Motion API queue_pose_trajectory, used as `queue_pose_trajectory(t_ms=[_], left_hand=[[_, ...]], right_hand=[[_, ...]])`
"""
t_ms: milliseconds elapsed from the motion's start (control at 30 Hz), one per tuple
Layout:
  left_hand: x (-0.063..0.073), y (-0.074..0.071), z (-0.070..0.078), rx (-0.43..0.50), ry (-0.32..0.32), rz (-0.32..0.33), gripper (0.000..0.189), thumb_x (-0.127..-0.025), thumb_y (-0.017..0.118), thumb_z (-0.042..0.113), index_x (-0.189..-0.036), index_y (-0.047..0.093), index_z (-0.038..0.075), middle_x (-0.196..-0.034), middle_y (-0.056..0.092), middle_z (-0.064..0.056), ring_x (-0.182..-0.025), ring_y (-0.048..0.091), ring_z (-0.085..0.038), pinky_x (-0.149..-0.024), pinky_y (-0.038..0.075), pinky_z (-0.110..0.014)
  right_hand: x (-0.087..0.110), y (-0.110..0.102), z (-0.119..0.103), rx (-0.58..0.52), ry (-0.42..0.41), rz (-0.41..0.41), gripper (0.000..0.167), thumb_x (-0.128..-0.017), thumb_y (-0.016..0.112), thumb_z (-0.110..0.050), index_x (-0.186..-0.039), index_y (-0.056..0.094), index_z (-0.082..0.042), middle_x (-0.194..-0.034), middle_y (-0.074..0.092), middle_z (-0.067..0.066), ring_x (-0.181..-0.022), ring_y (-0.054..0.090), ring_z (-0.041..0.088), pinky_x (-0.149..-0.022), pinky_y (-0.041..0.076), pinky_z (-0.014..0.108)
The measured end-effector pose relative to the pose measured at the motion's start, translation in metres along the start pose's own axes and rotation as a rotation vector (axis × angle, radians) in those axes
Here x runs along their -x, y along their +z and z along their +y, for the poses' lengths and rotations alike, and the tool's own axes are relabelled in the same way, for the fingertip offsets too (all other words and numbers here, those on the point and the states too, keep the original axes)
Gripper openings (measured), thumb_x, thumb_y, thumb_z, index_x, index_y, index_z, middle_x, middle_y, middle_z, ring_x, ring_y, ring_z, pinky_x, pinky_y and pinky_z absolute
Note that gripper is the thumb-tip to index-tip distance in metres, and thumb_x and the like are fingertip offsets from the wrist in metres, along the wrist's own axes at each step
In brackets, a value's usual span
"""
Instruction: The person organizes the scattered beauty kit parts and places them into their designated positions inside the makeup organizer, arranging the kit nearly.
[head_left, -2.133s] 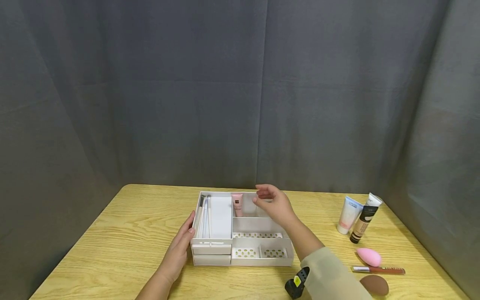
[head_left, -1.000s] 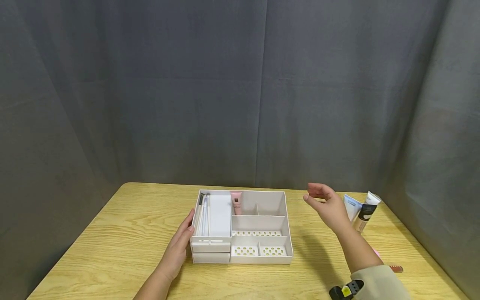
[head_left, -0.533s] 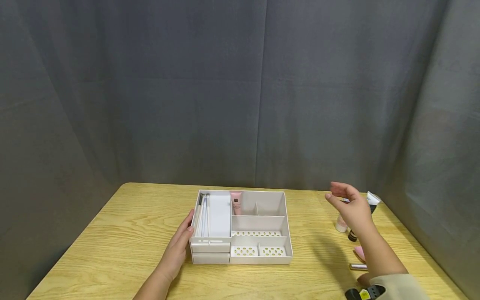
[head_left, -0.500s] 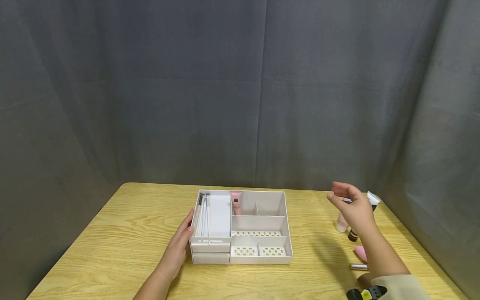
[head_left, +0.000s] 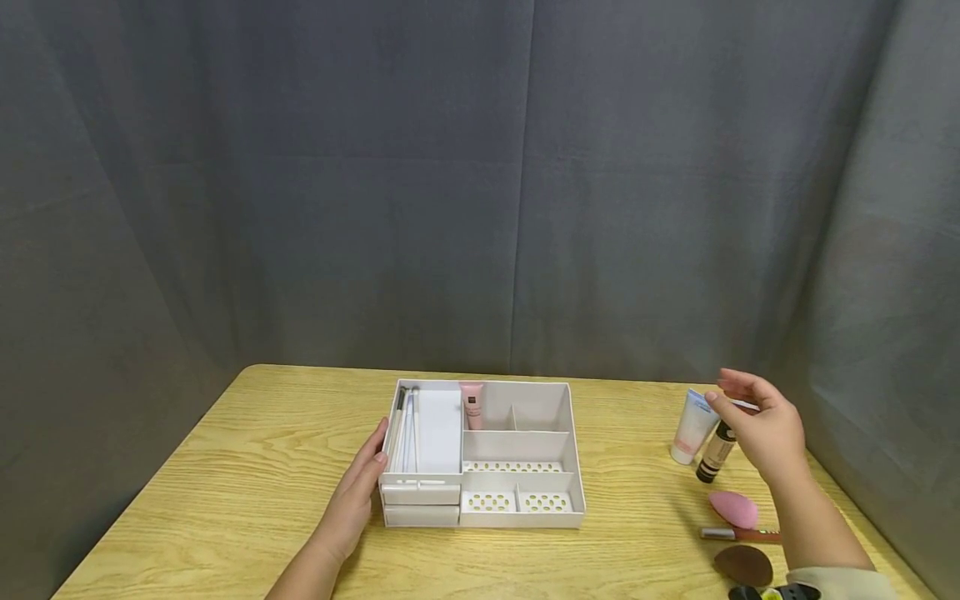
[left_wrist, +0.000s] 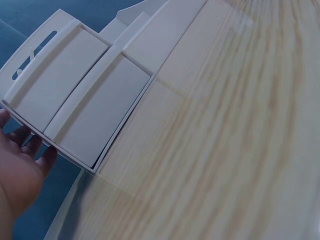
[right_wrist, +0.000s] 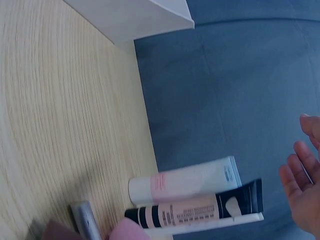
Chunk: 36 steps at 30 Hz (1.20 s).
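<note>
My left hand [head_left: 347,508] rests against the left side of a white desktop organizer [head_left: 522,520], its fingers along the outer wall. In the left wrist view its fingertips touch that wall beside two small drawers [left_wrist: 100,110]. Several makeup brushes [head_left: 408,433] lie in the left tray, and a small pink tube [head_left: 472,407] stands in a back compartment. My right hand [head_left: 772,425] hovers over the right side with fingers apart, holding nothing. Just beside it stand a white-and-blue tube [head_left: 692,432] and a beige foundation tube with black ends [head_left: 717,454]. A white tube [right_wrist: 210,225] shows behind the foundation in the right wrist view.
Nearer on the wooden table [head_left: 262,467] lie a pink makeup sponge [head_left: 733,508], a lip gloss tube [head_left: 753,536] and a brown sponge [head_left: 744,566]. A grey curtain [head_left: 390,208] hangs behind and along both sides of the table.
My right hand has moved from above the organizer's back compartments rightward to the tubes, uncovering the sponges and lip gloss lately. My left hand has stayed on the organizer's side.
</note>
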<state>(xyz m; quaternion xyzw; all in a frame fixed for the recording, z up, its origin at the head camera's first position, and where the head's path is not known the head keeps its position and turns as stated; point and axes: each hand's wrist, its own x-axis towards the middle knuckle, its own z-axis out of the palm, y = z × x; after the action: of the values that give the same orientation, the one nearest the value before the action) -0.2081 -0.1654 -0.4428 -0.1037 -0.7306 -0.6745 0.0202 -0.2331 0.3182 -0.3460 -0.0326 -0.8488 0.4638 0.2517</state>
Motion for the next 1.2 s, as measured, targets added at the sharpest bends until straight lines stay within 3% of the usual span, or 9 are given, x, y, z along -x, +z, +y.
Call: queue_pose_trajectory(t_ms=[233, 533, 800, 1200], left_hand=[[0.0, 0.0, 0.001, -0.002, 0.003, -0.001, 0.059, -0.107, 0.03, 0.034, -0.158, 0.014, 0.01, -0.166, 0.009, -0.012, -0.153, 0.003, -0.035, -0.123, 0.005, -0.055], [0.0, 0.0, 0.001, -0.004, 0.002, 0.003, 0.058, -0.107, 0.03, 0.034, -0.158, 0.015, 0.011, -0.166, 0.009, -0.011, -0.153, 0.003, -0.034, -0.123, 0.005, -0.054], [0.0, 0.0, 0.001, 0.005, 0.001, 0.001, 0.059, -0.107, 0.03, 0.034, -0.158, 0.014, 0.01, -0.166, 0.009, -0.012, -0.153, 0.003, -0.035, -0.123, 0.005, -0.054], [0.0, 0.0, 0.0, 0.007, 0.001, -0.004, 0.058, -0.107, 0.029, 0.034, -0.158, 0.015, 0.013, -0.166, 0.009, -0.011, -0.153, 0.002, -0.034, -0.123, 0.005, -0.054]], right_hand=[[0.001, -0.012, 0.011, 0.006, 0.059, 0.01, 0.033, -0.091, 0.069, -0.03, -0.122, 0.063, -0.02, -0.095, 0.051, -0.037, -0.085, 0.05, -0.021, -0.07, 0.044, 0.0], [0.0, -0.019, 0.028, 0.053, 0.127, 0.002, 0.053, -0.092, 0.068, -0.037, -0.133, 0.056, -0.005, -0.095, 0.046, -0.037, -0.086, 0.045, -0.021, -0.069, 0.042, 0.0], [0.001, -0.019, 0.043, 0.02, 0.179, 0.012, 0.045, -0.091, 0.07, -0.033, -0.128, 0.06, -0.008, -0.091, 0.047, -0.036, -0.084, 0.045, -0.02, -0.067, 0.042, 0.0], [-0.003, -0.016, 0.051, 0.056, 0.208, 0.001, 0.054, -0.091, 0.068, -0.037, -0.135, 0.056, -0.006, -0.093, 0.046, -0.034, -0.086, 0.043, -0.017, -0.066, 0.042, 0.003]])
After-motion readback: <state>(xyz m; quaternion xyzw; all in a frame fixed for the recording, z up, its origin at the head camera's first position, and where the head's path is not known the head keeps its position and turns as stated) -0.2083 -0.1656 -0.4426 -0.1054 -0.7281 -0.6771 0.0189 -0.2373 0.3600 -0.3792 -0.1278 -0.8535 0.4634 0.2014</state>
